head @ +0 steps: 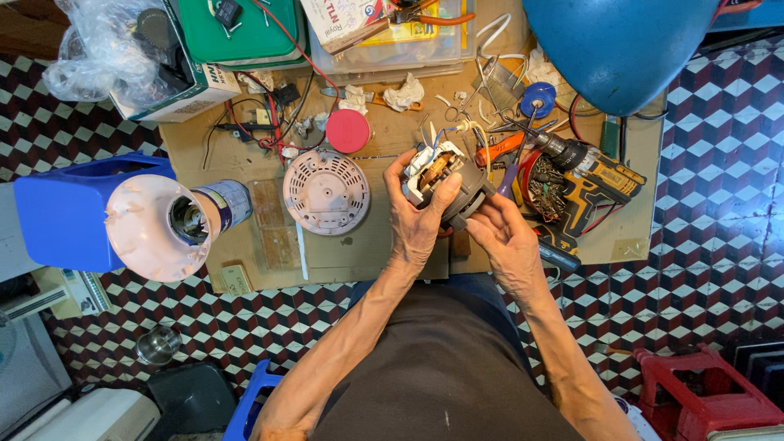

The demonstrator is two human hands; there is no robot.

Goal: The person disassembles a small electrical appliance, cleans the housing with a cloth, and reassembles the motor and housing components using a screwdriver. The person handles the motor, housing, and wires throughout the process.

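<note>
My left hand (416,216) grips a small electric motor (445,175) with a grey housing, white frame and copper windings, wires trailing from its top. My right hand (508,237) supports the motor from below right and holds a screwdriver with a blue and black handle (557,255), its purple shaft (508,180) pointing up toward the motor. Both hands hover over a brown cardboard work board (351,253) on the floor.
A round white vented cover (327,192) lies left of the motor, a red lid (348,131) above it. A pale pink blender base with blue body (122,216) lies at left. A yellow-black cordless drill (584,175), pliers and a bowl of screws sit right. Blue dome (621,45) at top.
</note>
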